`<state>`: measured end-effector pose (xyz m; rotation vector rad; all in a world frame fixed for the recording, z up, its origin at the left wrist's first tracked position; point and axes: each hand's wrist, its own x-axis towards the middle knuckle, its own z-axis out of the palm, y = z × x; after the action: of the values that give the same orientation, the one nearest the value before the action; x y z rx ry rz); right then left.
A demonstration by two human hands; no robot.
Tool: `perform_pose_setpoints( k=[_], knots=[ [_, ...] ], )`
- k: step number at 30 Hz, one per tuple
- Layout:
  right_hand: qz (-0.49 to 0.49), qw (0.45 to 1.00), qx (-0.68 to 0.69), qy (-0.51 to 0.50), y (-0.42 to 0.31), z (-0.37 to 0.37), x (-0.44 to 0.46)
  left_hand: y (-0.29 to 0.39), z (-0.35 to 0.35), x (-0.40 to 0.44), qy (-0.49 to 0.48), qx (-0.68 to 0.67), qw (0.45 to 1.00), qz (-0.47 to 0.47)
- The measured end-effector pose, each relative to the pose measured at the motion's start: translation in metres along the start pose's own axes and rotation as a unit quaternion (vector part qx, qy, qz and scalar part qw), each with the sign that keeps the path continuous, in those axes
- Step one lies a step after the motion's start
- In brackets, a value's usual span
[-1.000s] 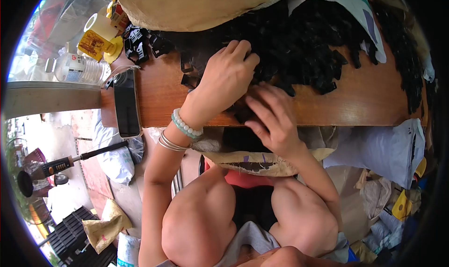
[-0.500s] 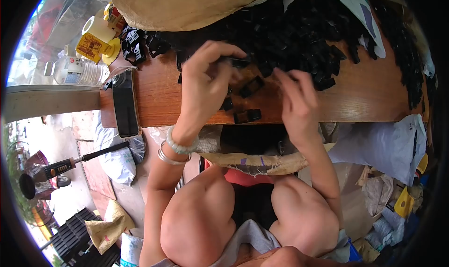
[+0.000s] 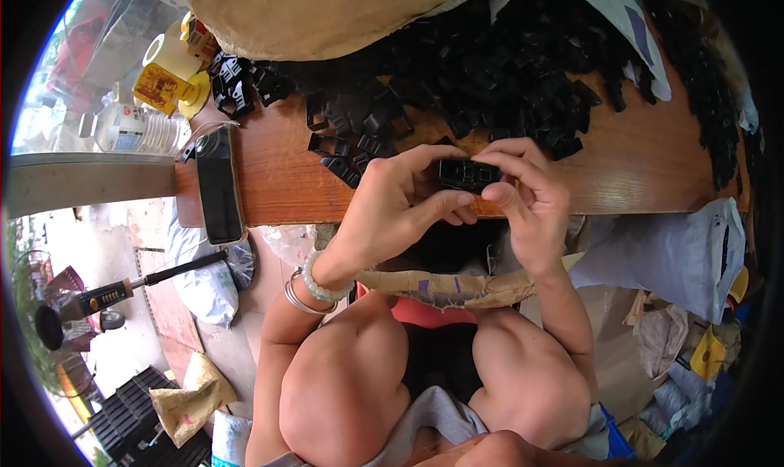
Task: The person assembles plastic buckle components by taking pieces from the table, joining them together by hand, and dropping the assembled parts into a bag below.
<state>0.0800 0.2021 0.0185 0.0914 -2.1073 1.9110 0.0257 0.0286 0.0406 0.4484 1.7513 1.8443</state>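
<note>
Between my two hands is a small black plastic part (image 3: 467,175), held level just above the front edge of the wooden table (image 3: 278,173). My left hand (image 3: 396,201), with a beaded bracelet and silver bangles at its wrist, pinches the part's left end between thumb and fingers. The right end is gripped by the thumb and fingers of my right hand (image 3: 531,197). Behind them lies a large heap of black plastic parts (image 3: 523,67). A few loose black parts (image 3: 339,169) lie left of my fingers.
A phone (image 3: 219,189) lies at the table's left, near a clear bottle (image 3: 135,129) and a yellow tape holder (image 3: 163,87). A brown sack (image 3: 327,13) rests at the back. An open sack (image 3: 457,289) hangs below the front edge, above my lap.
Both hands have come together at the table's front edge and now hold one black part between them. The loose parts seen earlier near the front edge are no longer visible there.
</note>
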Motion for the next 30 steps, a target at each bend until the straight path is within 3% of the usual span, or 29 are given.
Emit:
perform_pose_setpoints(
  k=[3,5,7,9,13,15,16,18,19,21,23,24,26,28,30],
  knots=[
    [-0.017,0.998,-0.048,-0.020,0.003,-0.002,-0.003,0.000,0.001,-0.001,0.006,0.036,0.999,0.022],
    [-0.005,1.000,0.000,-0.003,0.005,0.007,-0.007,-0.001,0.001,-0.002,0.016,0.056,0.998,0.033],
    [0.008,0.999,0.048,0.017,0.004,0.011,-0.011,-0.004,0.002,-0.002,0.014,0.239,0.948,0.210],
    [0.112,0.979,0.171,0.030,0.000,0.011,-0.014,-0.004,0.008,-0.008,0.021,0.251,0.947,0.198],
    [0.136,0.978,0.159,0.029,0.005,0.005,-0.020,-0.018,0.007,-0.013,0.023,0.291,0.921,0.256],
    [0.053,0.994,0.041,-0.090,0.004,-0.012,-0.016,-0.012,0.001,-0.014,0.005,0.328,0.914,0.236],
    [0.053,0.994,0.041,-0.090,0.001,-0.020,-0.013,-0.008,-0.005,-0.018,-0.018,0.319,0.930,0.180],
    [0.042,0.961,-0.026,-0.271,-0.004,-0.033,-0.008,0.000,-0.011,-0.018,-0.023,0.376,0.912,0.163],
    [0.043,0.962,-0.025,-0.269,-0.003,-0.039,-0.006,0.002,-0.011,-0.019,-0.026,0.432,0.890,0.145],
    [-0.013,0.980,-0.173,-0.102,0.000,-0.047,0.000,-0.008,-0.010,-0.019,-0.017,0.449,0.883,0.139],
    [-0.078,0.913,-0.401,0.011,0.006,-0.050,0.016,-0.013,-0.008,-0.016,-0.053,0.513,0.849,0.114],
    [-0.080,0.912,-0.402,0.014,0.011,-0.052,0.024,-0.018,-0.005,-0.015,-0.062,0.532,0.838,0.105],
    [-0.177,0.807,-0.563,-0.018,0.023,-0.057,0.034,-0.018,0.000,-0.011,-0.057,0.549,0.826,0.113],
    [-0.190,0.820,-0.539,-0.015,0.029,-0.059,0.039,-0.020,0.001,-0.008,-0.052,0.567,0.814,0.118],
    [-0.201,0.835,-0.512,-0.011,0.029,-0.058,0.038,-0.024,0.000,-0.004,0.028,0.429,0.884,0.184]
  ],
)
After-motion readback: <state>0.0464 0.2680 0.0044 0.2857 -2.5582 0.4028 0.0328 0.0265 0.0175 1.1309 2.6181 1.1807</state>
